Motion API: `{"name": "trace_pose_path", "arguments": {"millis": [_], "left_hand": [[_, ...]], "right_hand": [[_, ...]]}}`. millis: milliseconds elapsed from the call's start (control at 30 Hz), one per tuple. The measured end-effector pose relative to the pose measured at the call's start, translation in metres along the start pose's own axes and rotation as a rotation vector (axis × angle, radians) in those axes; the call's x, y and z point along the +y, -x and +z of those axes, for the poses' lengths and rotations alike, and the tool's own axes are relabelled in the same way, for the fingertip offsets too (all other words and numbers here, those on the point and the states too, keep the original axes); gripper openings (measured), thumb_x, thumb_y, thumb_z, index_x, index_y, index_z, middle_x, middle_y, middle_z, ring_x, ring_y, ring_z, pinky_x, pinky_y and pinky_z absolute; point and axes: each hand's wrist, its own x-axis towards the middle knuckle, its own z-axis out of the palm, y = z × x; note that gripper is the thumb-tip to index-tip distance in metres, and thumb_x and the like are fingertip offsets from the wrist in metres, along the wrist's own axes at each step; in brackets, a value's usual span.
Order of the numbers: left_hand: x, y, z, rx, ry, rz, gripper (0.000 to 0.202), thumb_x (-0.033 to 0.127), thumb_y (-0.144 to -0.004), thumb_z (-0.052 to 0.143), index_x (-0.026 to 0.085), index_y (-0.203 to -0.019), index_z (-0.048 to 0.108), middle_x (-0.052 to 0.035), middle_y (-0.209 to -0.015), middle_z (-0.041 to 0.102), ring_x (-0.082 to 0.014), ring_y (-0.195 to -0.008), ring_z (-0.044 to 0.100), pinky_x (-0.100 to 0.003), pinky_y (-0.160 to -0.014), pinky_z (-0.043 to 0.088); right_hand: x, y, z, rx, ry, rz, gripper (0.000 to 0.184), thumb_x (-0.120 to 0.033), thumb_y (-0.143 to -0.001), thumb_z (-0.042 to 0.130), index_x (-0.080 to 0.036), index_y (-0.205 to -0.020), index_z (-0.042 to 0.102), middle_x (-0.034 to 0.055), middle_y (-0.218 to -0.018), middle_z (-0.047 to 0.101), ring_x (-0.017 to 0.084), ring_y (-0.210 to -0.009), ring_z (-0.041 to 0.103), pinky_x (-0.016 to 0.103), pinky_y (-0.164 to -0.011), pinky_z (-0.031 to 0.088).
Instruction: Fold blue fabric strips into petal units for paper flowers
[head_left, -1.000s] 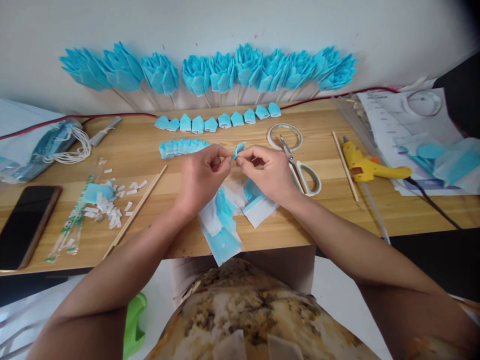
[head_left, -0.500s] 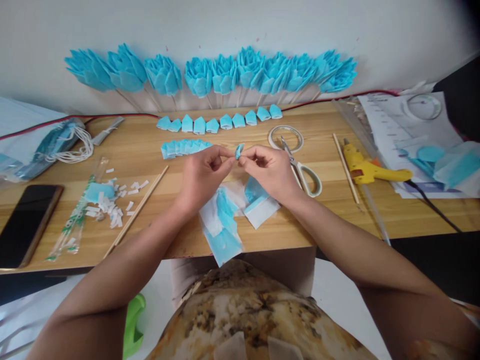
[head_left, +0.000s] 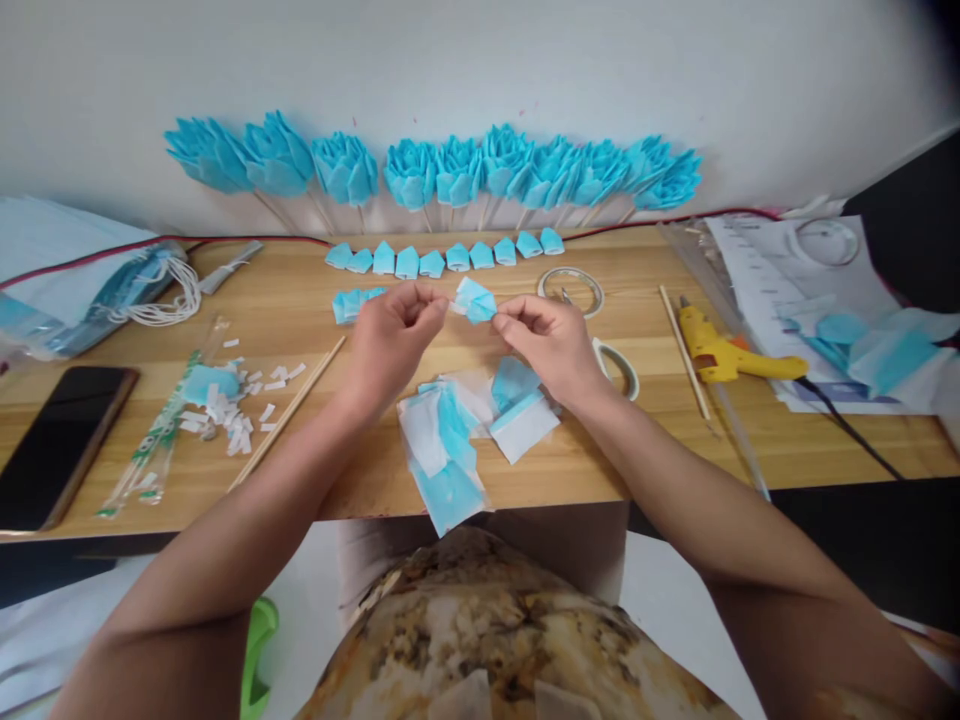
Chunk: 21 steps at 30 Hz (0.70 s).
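Note:
A small folded piece of blue and white fabric (head_left: 475, 300) is held up between my two hands above the table. My left hand (head_left: 397, 335) pinches its left end between thumb and forefinger. At its lower right corner, my right hand (head_left: 551, 340) grips it with thumb and fingertips. Below lie loose blue and white fabric cut pieces (head_left: 442, 450), overlapping near the table's front edge. Partly behind my left hand stands a row of folded blue pieces (head_left: 349, 305). White-handled scissors (head_left: 626, 370) lie beside my right hand, which hides much of them.
Blue fabric flowers on sticks (head_left: 412, 175) lean along the wall, with a row of small folded petals (head_left: 431, 265) before them. A tape roll (head_left: 592, 285), yellow glue gun (head_left: 727, 350) and wooden stick (head_left: 686, 355) lie right. A phone (head_left: 64, 440) and white scraps (head_left: 236, 425) lie left.
The fabric piece, earlier a narrow bundle pinched between close fingertips, is now spread flatter, and my hands are farther apart. The view has shifted slightly.

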Motion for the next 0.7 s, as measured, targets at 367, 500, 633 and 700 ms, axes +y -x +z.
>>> {"name": "trace_pose_path", "arguments": {"millis": [367, 500, 633, 700], "left_hand": [[0.0, 0.02, -0.136, 0.084, -0.582, -0.082, 0.01, 0.026, -0.084, 0.065, 0.019, -0.08, 0.071, 0.0053, -0.059, 0.056, -0.0086, -0.057, 0.039, -0.026, -0.058, 0.029], [-0.032, 0.038, -0.181, 0.008, -0.79, -0.126, 0.021, 0.035, -0.087, 0.058, 0.022, -0.084, 0.073, 0.0002, -0.075, 0.071, -0.0156, -0.066, 0.054, -0.029, -0.065, 0.036], [-0.055, 0.047, -0.199, -0.017, -0.88, -0.171, 0.033, 0.045, -0.089, 0.051, 0.022, -0.083, 0.074, -0.0038, -0.076, 0.073, -0.0198, -0.07, 0.059, -0.029, -0.063, 0.035], [-0.062, 0.048, -0.201, -0.009, -0.895, -0.191, 0.033, 0.047, -0.086, 0.053, 0.023, -0.078, 0.074, -0.0038, -0.072, 0.072, -0.0194, -0.067, 0.058, -0.029, -0.061, 0.033]], "right_hand": [[0.016, -0.009, -0.009, -0.043, -0.041, 0.032, 0.017, -0.036, -0.077, 0.071, -0.019, -0.079, 0.073, -0.001, -0.069, 0.065, 0.012, -0.059, 0.054, 0.026, -0.056, 0.043], [0.019, -0.008, -0.01, -0.061, 0.025, 0.056, 0.015, -0.037, -0.08, 0.072, -0.022, -0.081, 0.074, 0.0004, -0.068, 0.066, 0.014, -0.059, 0.056, 0.028, -0.055, 0.044], [0.018, -0.008, -0.01, -0.065, 0.089, 0.066, 0.016, -0.038, -0.08, 0.073, -0.022, -0.08, 0.074, 0.002, -0.07, 0.068, 0.016, -0.062, 0.058, 0.03, -0.057, 0.046], [0.015, -0.008, -0.011, -0.08, 0.119, 0.073, 0.017, -0.039, -0.078, 0.074, -0.023, -0.081, 0.073, 0.0032, -0.074, 0.07, 0.016, -0.063, 0.059, 0.031, -0.058, 0.047]]}}
